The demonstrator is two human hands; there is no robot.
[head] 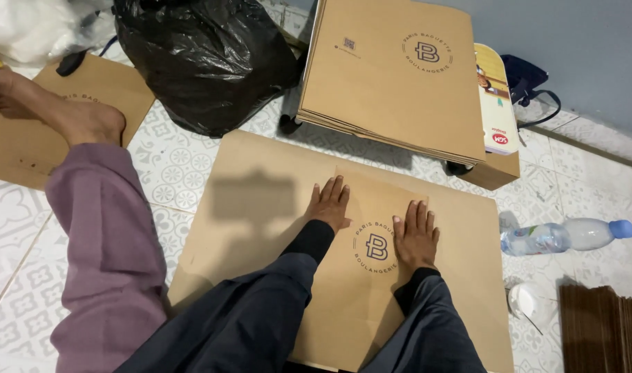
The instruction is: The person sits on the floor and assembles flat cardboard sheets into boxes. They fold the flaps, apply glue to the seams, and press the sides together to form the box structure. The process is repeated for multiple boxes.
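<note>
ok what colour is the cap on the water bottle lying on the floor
Blue, on the clear plastic water bottle lying on its side; the head view shows it best.

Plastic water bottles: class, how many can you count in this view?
1. The plastic water bottle with a blue cap lies on its side on the tiled floor, right of the brown paper sheet. Others may be hidden.

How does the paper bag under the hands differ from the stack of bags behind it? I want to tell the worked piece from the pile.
The paper bag is a single sheet lying flat on the cardboard, pressed by the left hand and right hand; the stack is many layers, untouched, raised off the floor. Both are brown with a round printed emblem.
</note>
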